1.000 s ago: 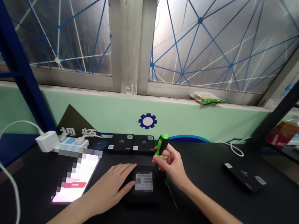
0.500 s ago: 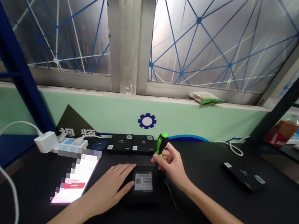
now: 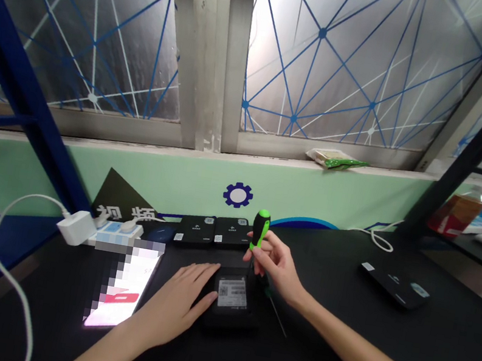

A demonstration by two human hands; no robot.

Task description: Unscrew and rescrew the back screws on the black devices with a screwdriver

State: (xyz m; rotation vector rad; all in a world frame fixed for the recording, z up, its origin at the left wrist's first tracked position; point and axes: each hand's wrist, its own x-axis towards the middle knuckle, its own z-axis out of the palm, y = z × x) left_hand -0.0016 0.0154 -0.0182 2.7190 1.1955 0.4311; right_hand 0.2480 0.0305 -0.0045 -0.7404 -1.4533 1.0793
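A black box-shaped device with a white printed label lies on the dark table. Against its left side rests my left hand, fingers stretched out and thumb on the device's edge. My right hand pinches a green-and-black screwdriver by the lower handle. The screwdriver stands nearly upright over the device's far right corner; its tip is hard to make out. Beneath and beside my right hand lies a second screwdriver, its thin shaft pointing toward me and its handle partly hidden.
Two black boxes sit side by side at the table's back, and another black box lies to the right. A lit phone is left of my hand. Behind it are a power strip and a white charger with a cable.
The screwdriver handle has turned slightly and tilts a little differently, with my right fingers shifted and loosened around it. My left hand and the device stay put.
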